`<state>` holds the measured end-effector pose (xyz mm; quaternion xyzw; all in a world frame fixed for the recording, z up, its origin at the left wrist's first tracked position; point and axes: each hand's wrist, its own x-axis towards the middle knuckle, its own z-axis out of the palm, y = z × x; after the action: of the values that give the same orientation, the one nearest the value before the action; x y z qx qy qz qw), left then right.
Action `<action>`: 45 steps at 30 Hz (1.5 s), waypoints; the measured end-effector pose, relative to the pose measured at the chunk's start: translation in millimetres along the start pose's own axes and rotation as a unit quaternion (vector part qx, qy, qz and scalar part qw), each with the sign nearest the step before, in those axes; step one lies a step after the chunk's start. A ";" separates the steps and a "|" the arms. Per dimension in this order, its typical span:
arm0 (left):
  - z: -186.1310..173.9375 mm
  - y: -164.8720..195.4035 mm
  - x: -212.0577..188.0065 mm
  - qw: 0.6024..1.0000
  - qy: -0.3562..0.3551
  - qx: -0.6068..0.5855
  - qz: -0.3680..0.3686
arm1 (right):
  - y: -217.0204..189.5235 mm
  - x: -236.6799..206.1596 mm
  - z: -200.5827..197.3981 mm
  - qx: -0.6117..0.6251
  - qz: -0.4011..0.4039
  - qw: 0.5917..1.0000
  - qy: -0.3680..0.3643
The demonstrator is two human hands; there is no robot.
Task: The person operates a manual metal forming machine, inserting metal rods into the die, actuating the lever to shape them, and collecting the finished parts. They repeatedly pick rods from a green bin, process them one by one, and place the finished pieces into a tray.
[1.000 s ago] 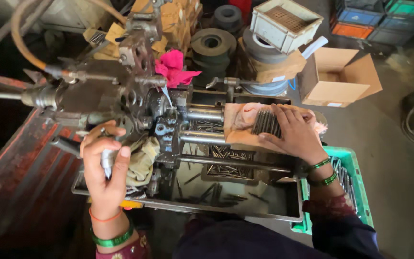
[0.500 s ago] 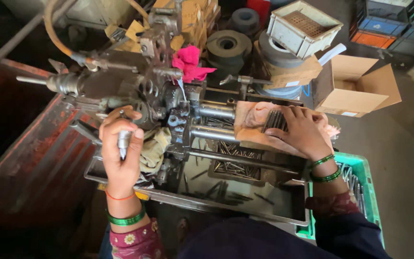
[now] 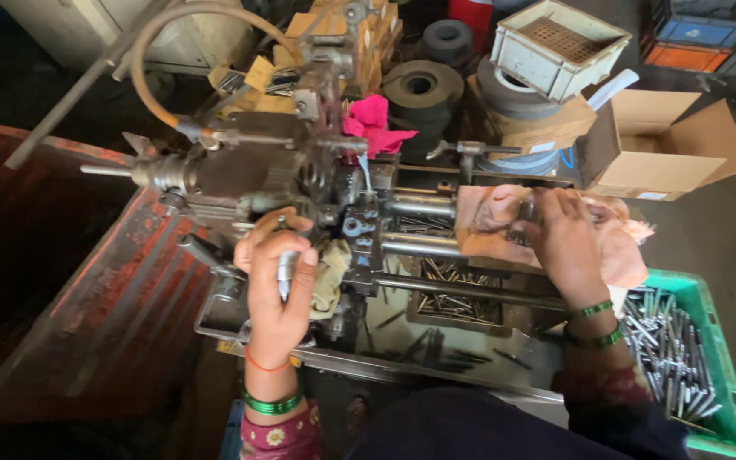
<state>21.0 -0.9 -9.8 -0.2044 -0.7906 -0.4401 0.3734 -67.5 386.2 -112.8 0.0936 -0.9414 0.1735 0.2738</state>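
My left hand (image 3: 276, 277) is closed around a metal lever handle (image 3: 286, 271) at the front of a small grey lathe-like machine (image 3: 249, 170). My right hand (image 3: 562, 243) rests palm down on a pile of thin dark metal rods (image 3: 526, 223) lying on a pinkish cloth (image 3: 619, 247) at the machine's right end. Horizontal steel guide bars (image 3: 419, 247) run between the two hands. Whether the right fingers grip any rod is hidden under the hand.
A green crate (image 3: 696, 358) of several shiny metal pins sits at lower right. An open cardboard box (image 3: 658, 153), a white plastic crate (image 3: 555, 47), dark grinding wheels (image 3: 423, 85) and a magenta rag (image 3: 372, 123) lie behind. A rusty red metal sheet (image 3: 87, 290) slopes on the left.
The view has shifted so the machine sits more to the right and lower. My left hand stays on the lever; my right hand stays on the rods.
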 end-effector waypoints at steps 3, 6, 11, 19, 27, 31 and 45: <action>-3.9 -3.4 1.5 1.000 -0.007 -0.002 0.007 | -11.7 -3.8 9.8 0.061 0.029 0.997 0.034; -8.3 -7.4 3.6 1.000 -0.020 -0.002 0.012 | -25.4 -5.2 20.7 0.141 0.029 0.986 0.083; -16.3 -15.3 7.0 0.999 -0.036 0.000 0.032 | -59.4 10.0 47.5 0.455 0.074 0.885 0.068; -28.9 -24.1 11.4 0.997 -0.063 0.012 0.040 | -115.6 66.0 126.4 0.643 0.241 0.722 0.082; -37.5 -30.8 21.3 0.995 -0.073 0.011 0.060 | -146.2 68.4 149.4 0.427 0.057 0.902 0.036; -37.6 -31.2 24.3 0.996 -0.067 0.007 0.063 | -152.9 76.0 143.1 0.460 0.072 0.885 -0.002; -59.0 -20.0 74.5 0.993 -0.101 -0.045 0.043 | -151.0 74.8 165.0 0.386 0.038 0.922 -0.004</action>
<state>-15.2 -62.0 56.4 -0.2982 -0.7941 -0.4361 0.3004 -168.5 178.5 -160.5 0.1566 -0.8051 0.5337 0.2059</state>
